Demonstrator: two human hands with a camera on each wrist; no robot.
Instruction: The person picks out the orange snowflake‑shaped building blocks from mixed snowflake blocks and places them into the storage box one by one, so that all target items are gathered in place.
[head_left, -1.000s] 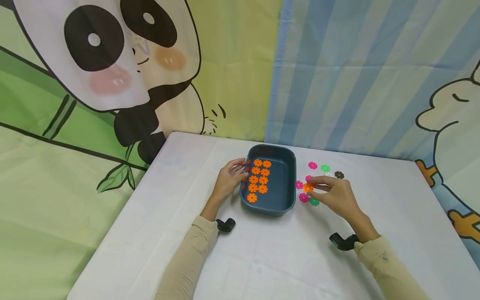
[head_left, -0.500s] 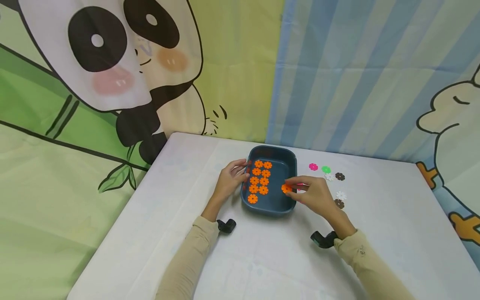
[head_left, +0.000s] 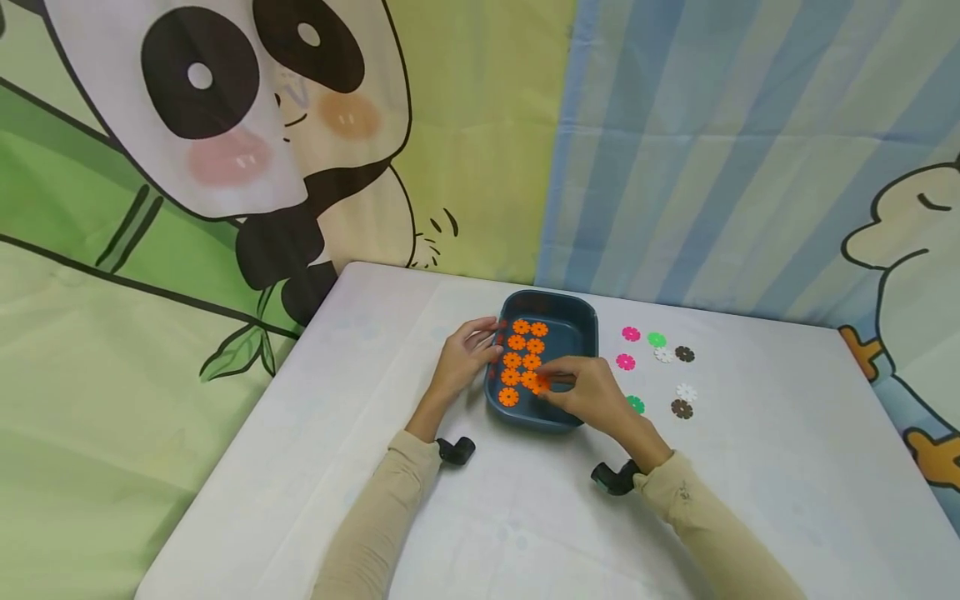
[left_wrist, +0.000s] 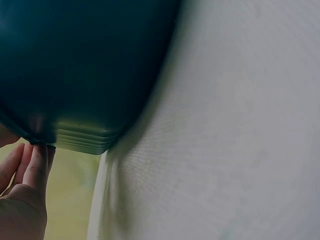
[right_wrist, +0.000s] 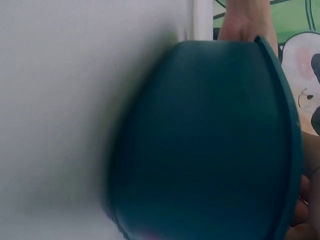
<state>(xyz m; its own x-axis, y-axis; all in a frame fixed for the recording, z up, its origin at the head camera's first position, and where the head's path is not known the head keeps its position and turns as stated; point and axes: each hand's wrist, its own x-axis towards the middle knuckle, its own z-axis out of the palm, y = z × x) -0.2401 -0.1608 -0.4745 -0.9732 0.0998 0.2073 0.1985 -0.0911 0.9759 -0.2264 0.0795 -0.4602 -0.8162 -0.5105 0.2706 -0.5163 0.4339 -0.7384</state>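
A dark blue rectangular tub (head_left: 547,419) stands on the white table. Inside it, on the left side, orange flower-shaped discs (head_left: 512,360) lie in two columns. My left hand (head_left: 459,360) holds the tub's left rim with thumb and fingers; in the left wrist view its fingertips (left_wrist: 37,165) meet the rim. Over the inside of the tub, my right hand (head_left: 588,396) pinches another orange flower-shaped disc (head_left: 542,384) between thumb and fingers, near the lower end of the right column. From the right wrist view, the tub's outer wall (right_wrist: 205,140) hides most of that hand.
Right of the tub lie loose flower-shaped discs: pink (head_left: 626,362), bright green (head_left: 657,339), darker green (head_left: 636,404), white (head_left: 686,392) and brown (head_left: 682,408). Cloth with a printed panda (head_left: 322,225) hangs behind the table (head_left: 480,517).
My right hand has carried the orange disc left, from among the loose discs over the tub's right rim to the orange columns. My left hand stays on the left rim.
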